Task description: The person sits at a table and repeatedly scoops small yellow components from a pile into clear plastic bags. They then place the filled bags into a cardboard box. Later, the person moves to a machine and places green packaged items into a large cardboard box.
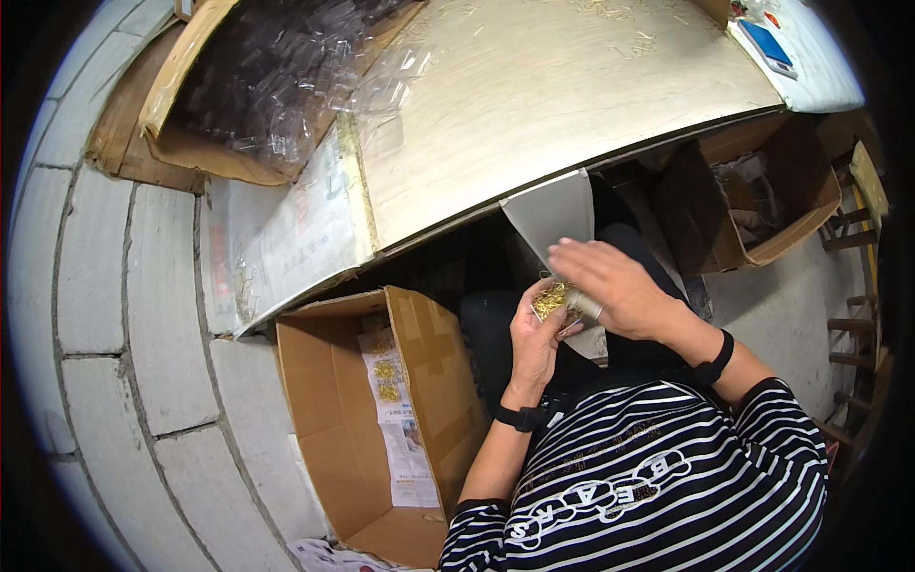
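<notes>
In my left hand, fingers curled round it, is a small box of thin gold-coloured wire pieces that look like clips or pins. My right hand is held flat just over the box's right side, its fingers stretched out together. A pale patch shows beneath the right hand, and I cannot tell whether it is part of the box or a wrapping on the thumb. Both hands are over my lap, close to a white sheet that slopes down from the table edge.
The wooden table has gold wire pieces scattered at its far side. Clear plastic boxes fill an open carton at far left. One cardboard box stands at my left, another at right. A blue-topped device lies far right.
</notes>
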Demonstrator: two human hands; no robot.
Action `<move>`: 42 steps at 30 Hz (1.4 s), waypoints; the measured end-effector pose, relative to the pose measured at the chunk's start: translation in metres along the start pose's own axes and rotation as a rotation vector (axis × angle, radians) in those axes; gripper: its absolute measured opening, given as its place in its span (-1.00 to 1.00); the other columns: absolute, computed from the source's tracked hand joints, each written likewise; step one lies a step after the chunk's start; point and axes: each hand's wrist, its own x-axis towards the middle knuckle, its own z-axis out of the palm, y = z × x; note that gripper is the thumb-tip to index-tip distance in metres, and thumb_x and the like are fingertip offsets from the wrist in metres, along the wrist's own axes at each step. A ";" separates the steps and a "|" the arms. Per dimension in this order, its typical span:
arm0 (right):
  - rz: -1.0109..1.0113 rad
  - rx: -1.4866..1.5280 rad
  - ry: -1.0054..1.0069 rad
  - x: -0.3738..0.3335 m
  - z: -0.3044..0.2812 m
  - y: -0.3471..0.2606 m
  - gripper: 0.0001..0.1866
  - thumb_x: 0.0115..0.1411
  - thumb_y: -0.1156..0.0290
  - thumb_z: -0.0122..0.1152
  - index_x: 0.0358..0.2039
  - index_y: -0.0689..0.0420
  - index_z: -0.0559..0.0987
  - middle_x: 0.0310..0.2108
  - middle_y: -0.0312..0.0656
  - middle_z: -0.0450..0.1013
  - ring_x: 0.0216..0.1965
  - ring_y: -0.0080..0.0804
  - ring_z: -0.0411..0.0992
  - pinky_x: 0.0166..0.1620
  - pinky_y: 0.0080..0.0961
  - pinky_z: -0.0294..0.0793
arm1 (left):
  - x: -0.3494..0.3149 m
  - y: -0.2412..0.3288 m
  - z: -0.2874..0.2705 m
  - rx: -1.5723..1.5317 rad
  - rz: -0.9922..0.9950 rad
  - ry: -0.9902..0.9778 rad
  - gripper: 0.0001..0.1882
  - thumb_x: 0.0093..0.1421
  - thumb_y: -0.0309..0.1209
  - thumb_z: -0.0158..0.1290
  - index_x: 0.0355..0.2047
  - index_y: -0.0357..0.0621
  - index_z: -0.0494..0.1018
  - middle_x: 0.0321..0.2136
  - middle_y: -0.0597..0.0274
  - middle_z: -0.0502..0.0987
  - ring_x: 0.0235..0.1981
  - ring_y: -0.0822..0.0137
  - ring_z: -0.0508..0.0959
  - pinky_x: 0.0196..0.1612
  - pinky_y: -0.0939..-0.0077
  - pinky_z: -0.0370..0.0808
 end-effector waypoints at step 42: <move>-0.065 -0.181 -0.264 -0.017 0.015 -0.007 -0.35 0.18 0.13 0.02 0.20 0.21 0.18 0.24 -0.08 0.11 0.31 -0.25 -0.02 0.31 -0.15 -0.11 | 0.003 -0.001 -0.005 -0.022 0.098 0.179 -0.73 0.33 -0.31 -0.16 -0.11 -0.24 0.36 -0.31 0.25 0.50 -0.34 0.45 0.55 -0.42 0.61 0.57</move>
